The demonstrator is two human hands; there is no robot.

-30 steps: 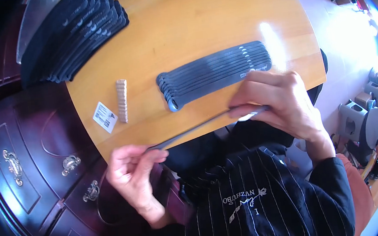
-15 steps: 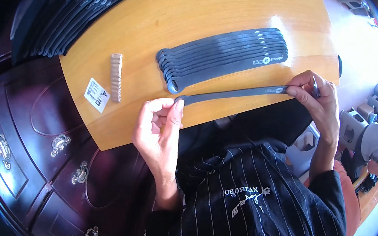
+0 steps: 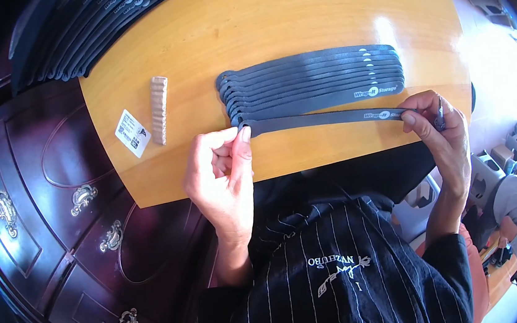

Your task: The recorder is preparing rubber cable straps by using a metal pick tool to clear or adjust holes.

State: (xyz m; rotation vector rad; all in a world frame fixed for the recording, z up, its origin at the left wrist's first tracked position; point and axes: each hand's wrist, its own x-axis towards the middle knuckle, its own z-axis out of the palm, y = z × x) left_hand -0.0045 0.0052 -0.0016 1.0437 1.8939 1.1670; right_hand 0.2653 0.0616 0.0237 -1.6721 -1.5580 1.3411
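A wooden table [image 3: 293,8] lies beneath a fanned row of grey straps [image 3: 313,81]. Along the row's near side stretches a single strap [image 3: 329,119], its ends pinched between the fingers of the left hand [image 3: 219,171] and right hand [image 3: 446,137]. Left of the row lie a ribbed beige strip [image 3: 160,110] and, farther left, a white label [image 3: 133,133].

**Strap near you, stack just beyond**

Your left hand [image 3: 219,174] is at the left end of the strap [image 3: 317,120], your right hand [image 3: 446,137] at its right end. Just beyond, the stack of straps [image 3: 313,81] lies on the table [image 3: 295,158]. Left of that stack lies a strip [image 3: 161,110]; left of the strip, slightly nearer you, a label [image 3: 133,133]. A pile of straps [image 3: 103,30] sits far left, a cabinet [image 3: 20,147] left of the table.
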